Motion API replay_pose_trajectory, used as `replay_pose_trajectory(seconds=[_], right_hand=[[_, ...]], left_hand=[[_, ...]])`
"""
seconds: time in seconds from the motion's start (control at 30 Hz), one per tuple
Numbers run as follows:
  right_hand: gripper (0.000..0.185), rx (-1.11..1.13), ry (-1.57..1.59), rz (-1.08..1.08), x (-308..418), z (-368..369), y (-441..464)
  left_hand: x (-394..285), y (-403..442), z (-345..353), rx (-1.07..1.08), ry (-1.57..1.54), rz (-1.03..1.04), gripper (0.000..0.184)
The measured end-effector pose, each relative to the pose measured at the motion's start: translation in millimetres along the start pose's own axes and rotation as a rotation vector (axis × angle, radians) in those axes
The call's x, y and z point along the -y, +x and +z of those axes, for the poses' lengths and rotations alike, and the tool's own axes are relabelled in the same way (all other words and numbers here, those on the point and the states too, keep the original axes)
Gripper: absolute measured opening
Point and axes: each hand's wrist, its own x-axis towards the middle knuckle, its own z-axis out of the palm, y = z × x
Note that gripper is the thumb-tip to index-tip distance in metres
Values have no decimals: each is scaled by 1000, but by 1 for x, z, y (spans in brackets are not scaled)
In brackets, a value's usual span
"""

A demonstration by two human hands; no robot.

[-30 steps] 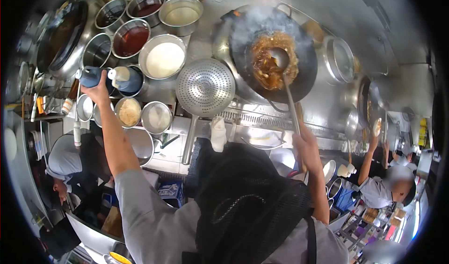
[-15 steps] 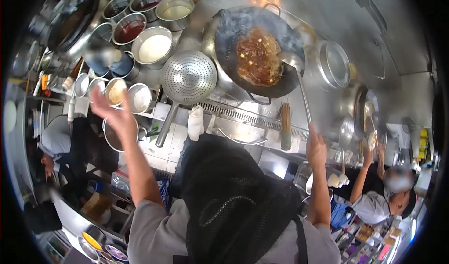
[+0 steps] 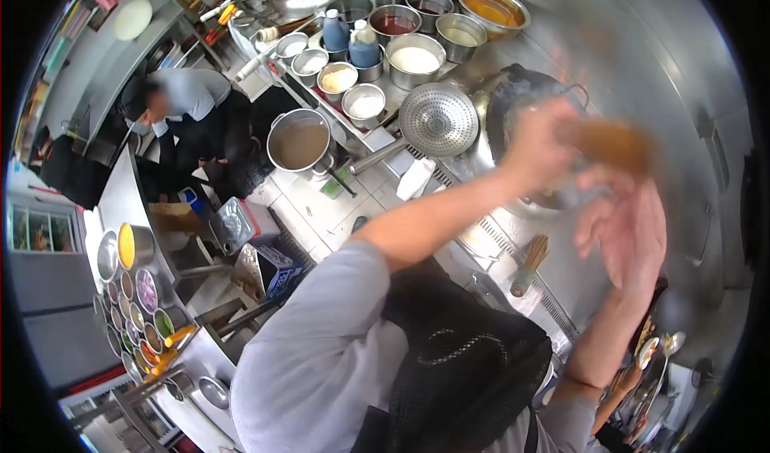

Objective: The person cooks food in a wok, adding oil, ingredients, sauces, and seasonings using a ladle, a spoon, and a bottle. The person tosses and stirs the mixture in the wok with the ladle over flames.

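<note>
My left hand (image 3: pixel 541 148) is raised over the wok (image 3: pixel 525 92), its fingers closed on a blurred brown object (image 3: pixel 613 144), roughly cylinder-shaped, whose kind I cannot make out. Just below that object is my right hand (image 3: pixel 622 232), fingers apart and nothing visible in it. My hands and forearm hide most of the wok's inside. Left of the wok rests a perforated strainer (image 3: pixel 439 119), its handle toward me. A bamboo brush (image 3: pixel 531 264) lies on the stove's front edge. The ladle is not visible.
Metal pots of sauces (image 3: pixel 415 58) and small seasoning bowls (image 3: pixel 363 104) line the left of the stove. A pot of brown liquid (image 3: pixel 299 144) stands nearby. A rolled white cloth (image 3: pixel 415 178) lies by the strainer. One person (image 3: pixel 192 100) bends at the left; another works at lower right.
The view has turned. My left hand has swung from the seasoning bowls to over the wok and now grips the brown object. My right hand has let go of the ladle and come up beside it.
</note>
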Motion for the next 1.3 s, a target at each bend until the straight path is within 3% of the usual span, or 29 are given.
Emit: replay_pose_trajectory(seconds=[0.03, 0.07, 0.13, 0.17, 0.2, 0.23, 0.3, 0.47, 0.53, 0.57, 0.63, 0.7, 0.8, 0.83, 0.9, 0.93, 1.1, 1.17, 1.23, 1.3], right_hand=[[49, 20, -2, -8, -14, -4, 6], [48, 65, 20, -35, -38, -11, 17], [47, 105, -2, 28, -118, -23, 42], [46, 107, -48, 114, -172, -25, 57], [46, 88, -103, 189, -218, -9, 71], [47, 67, -158, 264, -258, 17, 89], [50, 208, 31, 351, -312, 81, 131], [53, 181, 105, 517, -408, 256, 258], [36, 51, 314, 620, -453, 299, 309], [19, 28, 459, 616, -468, 315, 329], [13, -134, 615, 676, -494, 345, 366], [16, -142, 546, 626, -516, 366, 382], [33, 36, -365, 119, -487, 384, 378], [33, 32, -372, 127, -488, 377, 375], [28, 238, -807, -567, -488, 358, 375], [24, 280, -796, -479, -486, 354, 369], [26, 197, -808, -445, -497, 359, 354], [30, 37, -485, 109, -501, 364, 352], [33, -14, -343, 126, -506, 360, 357], [34, -135, -120, 275, -505, 353, 361]], left_hand=[[-13, -1, -29, -280, -210, 74, 20], [-29, -16, -74, -392, -217, 18, 13], [-61, -47, -163, -619, -247, -94, 26], [-81, -68, -208, -602, -31, -66, 36], [-97, -85, -243, -598, -283, 56, 41], [-118, -101, -266, -724, -258, 48, 46], [-139, -134, -321, -740, -273, 153, 46], [-148, -167, -431, -888, -143, 218, 44], [-143, -163, -471, -875, -116, 215, 44], [-139, -158, -490, -854, -86, 214, 43], [-129, -147, -526, -868, -93, 200, 43], [-116, -130, -557, -912, -149, 187, 43], [-97, -105, -595, -837, -134, 167, 42], [-90, -98, -606, -805, -115, 156, 42], [-75, -86, -622, -830, -129, 143, 42], [-69, -79, -626, -838, -133, 134, 42], [-53, -55, -639, -825, -139, 137, 41], [-54, -50, -639, -830, -167, 190, 37], [-57, -49, -640, -831, -146, 173, 39], [-60, -50, -640, -836, -124, 161, 40]])
